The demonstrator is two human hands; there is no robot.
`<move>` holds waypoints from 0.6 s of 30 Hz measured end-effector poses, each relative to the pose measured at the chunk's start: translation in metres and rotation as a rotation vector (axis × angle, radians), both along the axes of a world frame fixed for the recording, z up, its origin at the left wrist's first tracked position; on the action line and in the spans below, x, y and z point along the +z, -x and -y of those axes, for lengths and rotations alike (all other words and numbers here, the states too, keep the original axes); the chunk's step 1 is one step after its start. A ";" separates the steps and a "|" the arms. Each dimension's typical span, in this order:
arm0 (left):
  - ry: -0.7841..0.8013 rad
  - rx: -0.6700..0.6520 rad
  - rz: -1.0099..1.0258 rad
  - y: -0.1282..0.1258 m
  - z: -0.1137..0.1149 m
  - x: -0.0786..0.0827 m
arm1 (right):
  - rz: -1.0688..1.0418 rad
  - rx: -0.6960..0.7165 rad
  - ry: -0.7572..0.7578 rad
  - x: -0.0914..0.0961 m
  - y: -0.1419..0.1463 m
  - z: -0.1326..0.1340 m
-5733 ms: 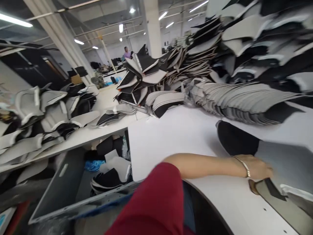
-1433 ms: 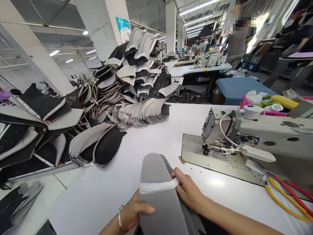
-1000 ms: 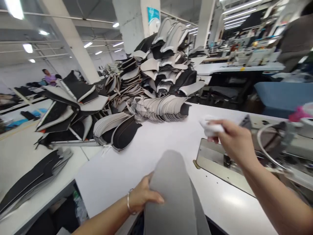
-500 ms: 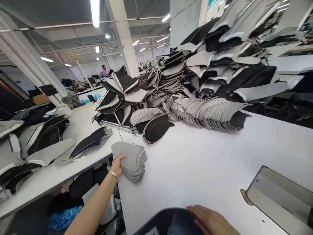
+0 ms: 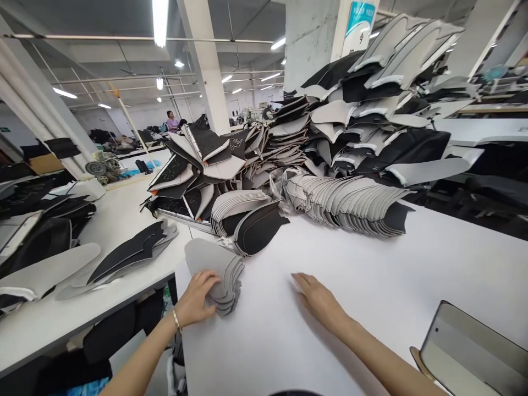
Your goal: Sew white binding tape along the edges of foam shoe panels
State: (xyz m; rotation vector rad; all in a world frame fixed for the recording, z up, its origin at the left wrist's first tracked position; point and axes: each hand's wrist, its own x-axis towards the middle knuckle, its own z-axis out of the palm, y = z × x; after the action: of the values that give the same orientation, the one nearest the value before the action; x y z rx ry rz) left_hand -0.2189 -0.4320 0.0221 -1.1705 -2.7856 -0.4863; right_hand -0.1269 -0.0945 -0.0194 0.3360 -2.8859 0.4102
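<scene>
A small fanned stack of grey fabric pieces [image 5: 216,269] lies at the near left corner of the white table [image 5: 371,275]. My left hand [image 5: 198,297] rests on this stack, fingers curled over its near edge. My right hand [image 5: 317,297] lies flat on the bare table top to the right of the stack, fingers stretched out toward it, holding nothing.
Large heaps of grey and black cut pieces [image 5: 350,137] fill the far side of the table, with a black piece [image 5: 258,231] nearest. A metal machine plate [image 5: 474,346] sits at the near right. A second table [image 5: 61,275] with more pieces stands left, a gap between. A person sits far back.
My left hand has pulled in slightly with the grey stack now resting on the table corner. My right hand has come up from my lap and lies flat on the table.
</scene>
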 end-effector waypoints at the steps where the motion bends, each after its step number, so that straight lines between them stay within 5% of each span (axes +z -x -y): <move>1: 0.030 -0.013 -0.040 -0.002 0.002 -0.002 | -0.006 -0.001 -0.039 0.001 0.021 0.006; 6: -0.001 -0.003 -0.050 0.005 0.006 -0.004 | 0.000 -0.025 -0.139 0.007 0.111 0.039; 11: -0.015 0.010 0.232 0.025 0.014 0.009 | 0.004 0.014 -0.132 0.004 0.152 0.051; 15: -0.073 0.027 0.429 0.041 0.020 0.011 | -0.015 0.020 -0.119 0.016 0.143 0.039; 18: -0.111 0.017 0.411 0.047 0.021 0.008 | -0.076 0.063 -0.117 0.035 0.092 0.017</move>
State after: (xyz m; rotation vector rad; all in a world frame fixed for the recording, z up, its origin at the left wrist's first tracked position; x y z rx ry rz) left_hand -0.2662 -0.4531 0.0301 -1.1306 -3.0454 -0.9651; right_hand -0.2192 -0.1117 0.0156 0.4529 -2.8374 0.2332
